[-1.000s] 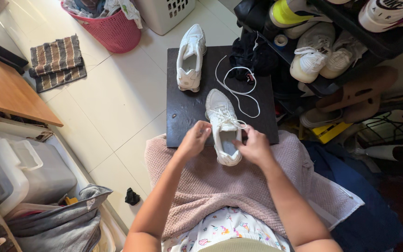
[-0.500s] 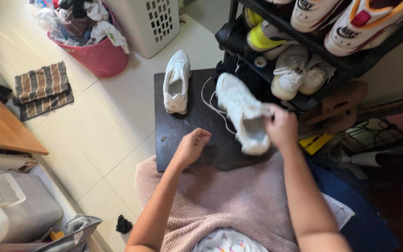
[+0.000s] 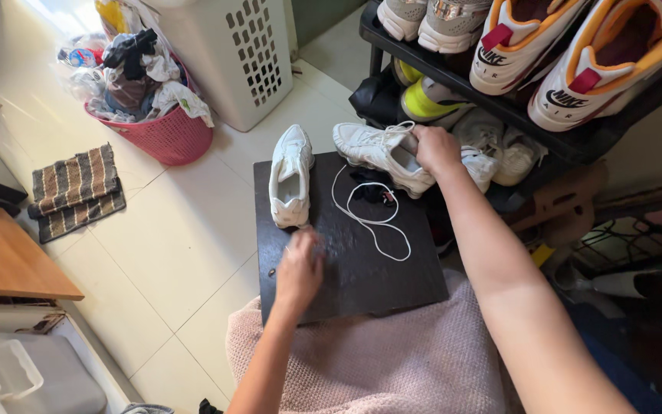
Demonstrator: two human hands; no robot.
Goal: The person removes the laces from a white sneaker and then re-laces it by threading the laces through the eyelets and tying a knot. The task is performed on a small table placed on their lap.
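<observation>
Head view shows the right hand (image 3: pixel 434 148) clamped on 1 white sneaker (image 3: pixel 381 153) at the board's (image 3: pixel 362 284) far right corner, seemingly mid-placement, while the left hand (image 3: pixel 300 268), loosely curled, rests near the other sneaker (image 3: pixel 290 176) and loose lace (image 3: pixel 369 222), calling for a careful set-down.

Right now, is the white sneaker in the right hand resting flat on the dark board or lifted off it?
Lifted. The right hand grips the white sneaker at its heel opening, tilted sideways above the dark board's far edge.

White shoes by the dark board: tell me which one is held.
The laced white shoe at the board's far edge, gripped by the right hand. The other white shoe lies untouched.
</observation>
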